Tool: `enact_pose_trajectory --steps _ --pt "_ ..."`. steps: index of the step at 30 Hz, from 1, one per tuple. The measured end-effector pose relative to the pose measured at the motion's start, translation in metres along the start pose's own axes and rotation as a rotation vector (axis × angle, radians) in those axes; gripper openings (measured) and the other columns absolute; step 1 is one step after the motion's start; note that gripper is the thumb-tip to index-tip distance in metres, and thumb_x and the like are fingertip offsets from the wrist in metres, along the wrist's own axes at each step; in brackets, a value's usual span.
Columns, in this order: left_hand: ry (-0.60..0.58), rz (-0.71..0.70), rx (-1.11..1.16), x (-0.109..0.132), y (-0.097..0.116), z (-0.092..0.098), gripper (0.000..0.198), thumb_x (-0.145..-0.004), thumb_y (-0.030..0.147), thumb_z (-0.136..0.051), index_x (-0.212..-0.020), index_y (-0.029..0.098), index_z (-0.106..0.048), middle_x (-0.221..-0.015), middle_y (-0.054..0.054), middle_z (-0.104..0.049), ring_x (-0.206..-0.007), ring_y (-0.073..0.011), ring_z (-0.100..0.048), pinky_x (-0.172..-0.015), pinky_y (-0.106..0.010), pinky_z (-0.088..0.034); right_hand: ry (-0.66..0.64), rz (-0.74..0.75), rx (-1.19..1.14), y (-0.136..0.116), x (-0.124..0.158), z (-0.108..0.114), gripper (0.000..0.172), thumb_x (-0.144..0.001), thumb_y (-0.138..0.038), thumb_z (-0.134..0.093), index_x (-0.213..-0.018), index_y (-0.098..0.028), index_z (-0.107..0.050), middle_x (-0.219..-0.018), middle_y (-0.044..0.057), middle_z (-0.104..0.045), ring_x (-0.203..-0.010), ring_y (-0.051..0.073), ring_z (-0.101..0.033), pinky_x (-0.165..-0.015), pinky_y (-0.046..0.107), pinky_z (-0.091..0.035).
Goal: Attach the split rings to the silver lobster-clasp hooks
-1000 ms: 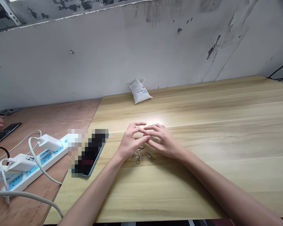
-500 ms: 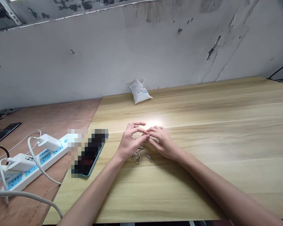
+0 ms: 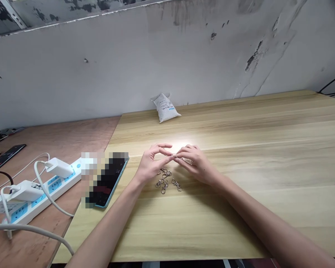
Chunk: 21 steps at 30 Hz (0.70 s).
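Pinching one small metal clasp (image 3: 175,156) between their fingertips, left hand (image 3: 150,166) and right hand (image 3: 197,166) meet just beyond the loose clasps (image 3: 166,180) on the desk (image 3: 240,186). Risk: the thin fingertip grip may slip, dropping the piece among those clasps. Phone (image 3: 108,182) lies left of them.

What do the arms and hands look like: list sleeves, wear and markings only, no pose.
The left hand and right hand wear no gloves. The left forearm and right forearm are uncovered down to the picture's edge: no sleeve, watch or bracelet shows. No markings show. Whether any finger carries a ring is too small to tell.
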State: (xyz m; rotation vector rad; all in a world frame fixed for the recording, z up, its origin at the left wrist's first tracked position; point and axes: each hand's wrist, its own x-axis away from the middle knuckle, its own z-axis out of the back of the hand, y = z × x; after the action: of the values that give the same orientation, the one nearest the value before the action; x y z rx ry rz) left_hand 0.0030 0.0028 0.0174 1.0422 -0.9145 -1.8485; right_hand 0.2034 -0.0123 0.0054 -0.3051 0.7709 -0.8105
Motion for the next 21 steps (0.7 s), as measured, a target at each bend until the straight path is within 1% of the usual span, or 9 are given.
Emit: enact_pose_trajectory --steps 3,6,8,10,12,14,15,17,21 --pt "0.006 -0.174 -0.321 -0.001 0.003 0.003 0.005 -0.084 0.025 -0.069 -0.081 0.021 -0.07 -0.118 -0.005 -0.067 -0.118 -0.0238 -0.055 -0.101 -0.045 -0.042 -0.068 -0.02 -0.008 -0.003 -0.001 0.005 0.023 -0.098 -0.027 -0.049 -0.087 -0.019 -0.068 -0.08 0.003 -0.069 -0.078 0.017 -0.055 -0.083 0.033 -0.033" --pt "-0.004 -0.394 -0.676 0.0 0.005 0.0 0.012 -0.088 0.017 -0.062 -0.08 0.021 -0.069 -0.122 -0.004 -0.066 -0.124 -0.0254 -0.05 -0.105 -0.048 -0.035 -0.142 -0.075 -0.024 -0.007 -0.001 0.003 0.031 -0.098 -0.026 -0.045 -0.076 -0.017 -0.065 -0.07 0.001 -0.067 -0.069 0.014 -0.054 -0.083 0.032 -0.032" --pt "-0.018 -0.469 -0.805 0.001 0.004 -0.002 0.015 -0.089 0.014 -0.058 -0.079 0.02 -0.067 -0.126 -0.004 -0.064 -0.127 -0.0256 -0.049 -0.108 -0.049 -0.031 -0.182 -0.115 -0.064 -0.009 -0.001 0.002 0.034 -0.099 -0.028 -0.043 -0.076 -0.018 -0.066 -0.069 0.0 -0.067 -0.067 0.013 -0.055 -0.082 0.032 -0.032" --pt "-0.039 -0.449 -0.843 0.0 0.002 0.001 0.013 -0.089 0.015 -0.059 -0.08 0.021 -0.067 -0.127 -0.005 -0.063 -0.126 -0.0263 -0.048 -0.106 -0.048 -0.033 -0.207 -0.151 -0.09 -0.009 -0.002 0.006 0.036 -0.099 -0.033 -0.042 -0.079 -0.018 -0.067 -0.069 0.0 -0.067 -0.066 0.013 -0.056 -0.081 0.031 -0.033" --pt "-0.106 -0.366 -0.822 -0.001 0.0 0.007 0.008 -0.088 0.019 -0.061 -0.082 0.021 -0.067 -0.121 -0.006 -0.066 -0.119 -0.0267 -0.052 -0.097 -0.045 -0.039 -0.193 -0.201 -0.064 -0.003 -0.003 0.017 0.038 -0.099 -0.038 -0.041 -0.08 -0.018 -0.068 -0.07 0.001 -0.068 -0.067 0.014 -0.057 -0.08 0.03 -0.034" --pt "-0.286 -0.294 -0.764 -0.003 -0.001 0.015 0.007 -0.088 0.019 -0.061 -0.084 0.021 -0.067 -0.106 -0.004 -0.071 -0.102 -0.0228 -0.06 -0.088 -0.04 -0.044 -0.152 -0.253 0.04 0.005 -0.004 0.031 0.04 -0.099 -0.037 -0.039 -0.08 -0.018 -0.069 -0.072 0.003 -0.068 -0.066 0.014 -0.056 -0.075 0.03 -0.035" --pt "-0.349 -0.261 -0.742 -0.003 0.0 0.019 0.009 -0.089 0.018 -0.06 -0.084 0.021 -0.067 -0.098 -0.003 -0.071 -0.095 -0.0208 -0.061 -0.087 -0.039 -0.044 -0.141 -0.275 0.094 0.01 -0.003 0.038 0.04 -0.098 -0.037 -0.04 -0.079 -0.017 -0.068 -0.072 0.003 -0.067 -0.065 0.014 -0.056 -0.072 0.029 -0.035" --pt "-0.408 -0.201 -0.695 -0.002 0.003 0.024 0.012 -0.09 0.016 -0.057 -0.085 0.021 -0.067 -0.091 -0.002 -0.07 -0.089 -0.0189 -0.061 -0.083 -0.036 -0.045 -0.197 -0.309 0.158 0.018 -0.002 0.051 0.033 -0.094 -0.037 -0.046 -0.081 -0.018 -0.069 -0.075 0.004 -0.068 -0.067 0.015 -0.055 -0.065 0.028 -0.034" --pt "-0.452 -0.089 -0.579 0.001 0.007 0.031 0.014 -0.09 0.019 -0.054 -0.09 0.022 -0.068 -0.096 -0.003 -0.068 -0.088 -0.0174 -0.061 -0.076 -0.031 -0.047 -0.357 -0.385 0.169 0.021 0.003 0.065 0.023 -0.088 -0.036 -0.054 -0.082 -0.021 -0.07 -0.076 0.003 -0.067 -0.067 0.015 -0.055 -0.057 0.026 -0.031"
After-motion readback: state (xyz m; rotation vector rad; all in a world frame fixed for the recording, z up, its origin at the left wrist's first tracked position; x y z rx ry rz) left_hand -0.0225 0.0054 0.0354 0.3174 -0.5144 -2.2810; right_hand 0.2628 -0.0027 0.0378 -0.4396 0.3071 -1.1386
